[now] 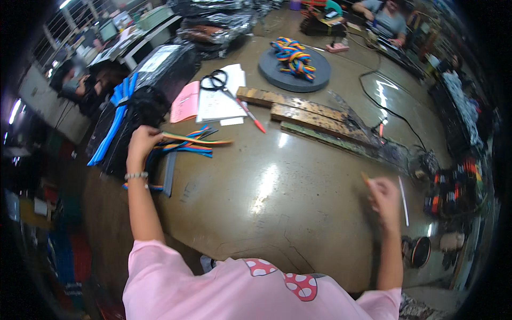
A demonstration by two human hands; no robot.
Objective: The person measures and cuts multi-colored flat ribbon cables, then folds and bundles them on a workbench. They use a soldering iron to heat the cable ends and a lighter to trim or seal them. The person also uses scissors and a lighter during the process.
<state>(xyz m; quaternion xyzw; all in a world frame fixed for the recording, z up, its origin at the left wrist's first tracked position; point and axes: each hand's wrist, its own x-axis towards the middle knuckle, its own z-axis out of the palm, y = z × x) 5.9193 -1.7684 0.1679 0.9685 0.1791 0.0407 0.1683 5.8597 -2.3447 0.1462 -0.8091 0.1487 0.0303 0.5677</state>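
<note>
My left hand (143, 143) is closed on one end of a striped webbing strap (205, 142) in yellow, orange and dark tones, which stretches to the right over the table. Under and beside it lie several more striped straps (184, 148) with blue, orange and grey bands. A flat grey strip (170, 174) runs down from that pile. Far to the right, my right hand (385, 197) is held above the table with fingers curled together. A small orange-yellow tip (365, 178) pokes out of them, too blurred to name. Beside this hand lies a thin white stick (404, 201).
Beyond the straps are black-handled scissors (214, 81), papers (221, 104), a pink pad (185, 102) and a red pen (258, 124). Worn wooden bars (314, 121) cross the table's middle. A grey roll (295, 81) carries bundled striped cord (293, 56). A co-worker (392, 24) sits at the far side.
</note>
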